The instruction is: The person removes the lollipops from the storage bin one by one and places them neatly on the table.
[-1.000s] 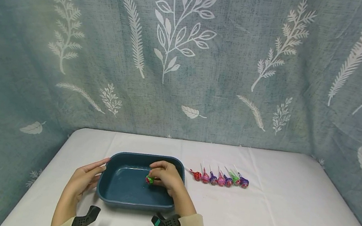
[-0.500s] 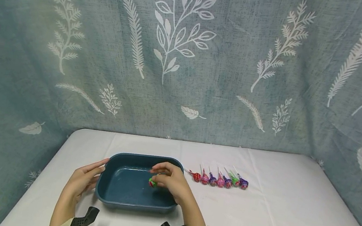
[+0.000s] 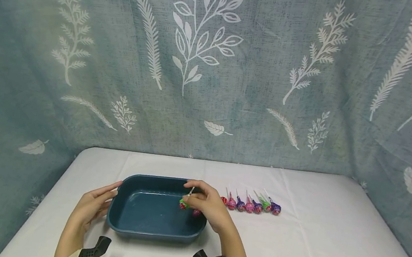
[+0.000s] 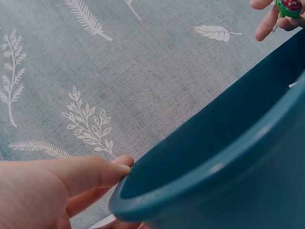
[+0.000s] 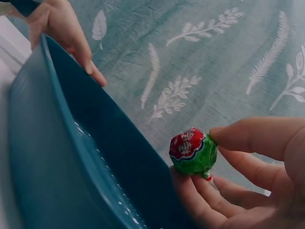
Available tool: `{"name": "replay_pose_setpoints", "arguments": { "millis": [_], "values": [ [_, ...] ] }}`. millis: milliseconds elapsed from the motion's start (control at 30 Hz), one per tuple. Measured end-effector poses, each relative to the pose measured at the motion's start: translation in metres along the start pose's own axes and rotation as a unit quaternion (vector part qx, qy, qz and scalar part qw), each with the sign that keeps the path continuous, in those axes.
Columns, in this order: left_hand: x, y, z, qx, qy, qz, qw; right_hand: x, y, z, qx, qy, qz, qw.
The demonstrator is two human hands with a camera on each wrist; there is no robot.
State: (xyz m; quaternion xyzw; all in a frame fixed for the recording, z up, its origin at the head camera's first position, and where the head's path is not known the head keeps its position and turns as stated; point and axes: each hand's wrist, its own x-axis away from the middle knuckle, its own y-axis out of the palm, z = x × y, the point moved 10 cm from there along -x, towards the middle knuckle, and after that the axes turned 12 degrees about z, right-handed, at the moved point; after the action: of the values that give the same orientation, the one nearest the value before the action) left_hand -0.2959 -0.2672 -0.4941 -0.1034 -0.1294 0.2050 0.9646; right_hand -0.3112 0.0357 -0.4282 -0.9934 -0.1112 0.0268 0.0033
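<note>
My right hand (image 3: 211,206) holds a green and red wrapped lollipop (image 5: 193,151) between thumb and fingers, over the right end of a dark teal plastic tub (image 3: 149,234). The white stick (image 3: 191,191) points up in the head view. Below that hand a dark pink or purple lollipop (image 3: 196,213) lies inside the tub, partly hidden by the hand. At the tub's left end my left hand (image 3: 90,207) grips the rim, its thumb (image 4: 97,172) on the edge.
A row of several lollipops (image 3: 249,207) in red, pink, purple and green wrappers lies right of the tub, sticks pointing away. The red one is partly behind my right hand. White cloth (image 3: 311,253) covers the table; a leaf-patterned curtain (image 3: 253,86) hangs behind.
My right hand has moved right across the tub, carrying the green lollipop, and the lollipop inside the right end has come into view. The left hand keeps its place on the rim.
</note>
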Motion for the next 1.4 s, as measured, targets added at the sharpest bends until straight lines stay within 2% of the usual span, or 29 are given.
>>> {"name": "replay_pose_setpoints", "arguments": {
  "millis": [300,433,600,733,867,1000,1267,1400],
  "values": [
    [0.002,0.0,-0.002,0.001,-0.004,-0.005,1.0,-0.002,-0.024,0.006,-0.044,0.008,0.049,0.9978],
    [0.003,-0.001,-0.002,0.0,-0.005,-0.005,1.0,-0.003,-0.035,0.011,-0.095,0.029,0.08,0.9918],
    [0.002,-0.002,-0.003,-0.003,-0.007,-0.004,1.0,-0.003,-0.043,0.016,-0.176,0.054,0.087,0.979],
    [0.002,-0.002,-0.003,0.002,-0.008,-0.001,1.0,-0.004,-0.052,0.021,-0.199,0.073,0.096,0.9726],
    [0.001,0.0,-0.003,0.002,-0.009,-0.003,1.0,-0.004,-0.061,0.022,-0.208,0.08,0.099,0.9698],
    [0.001,0.002,-0.003,-0.003,-0.009,-0.008,0.9999,-0.003,-0.072,0.022,-0.199,0.084,0.102,0.9711],
    [0.001,0.001,-0.001,-0.006,-0.007,-0.008,0.9999,-0.001,-0.105,0.029,-0.124,0.103,0.122,0.9793],
    [0.001,0.0,-0.001,-0.002,-0.005,-0.009,0.9999,0.002,-0.118,0.03,-0.095,0.102,0.118,0.9832]
  ]
}}
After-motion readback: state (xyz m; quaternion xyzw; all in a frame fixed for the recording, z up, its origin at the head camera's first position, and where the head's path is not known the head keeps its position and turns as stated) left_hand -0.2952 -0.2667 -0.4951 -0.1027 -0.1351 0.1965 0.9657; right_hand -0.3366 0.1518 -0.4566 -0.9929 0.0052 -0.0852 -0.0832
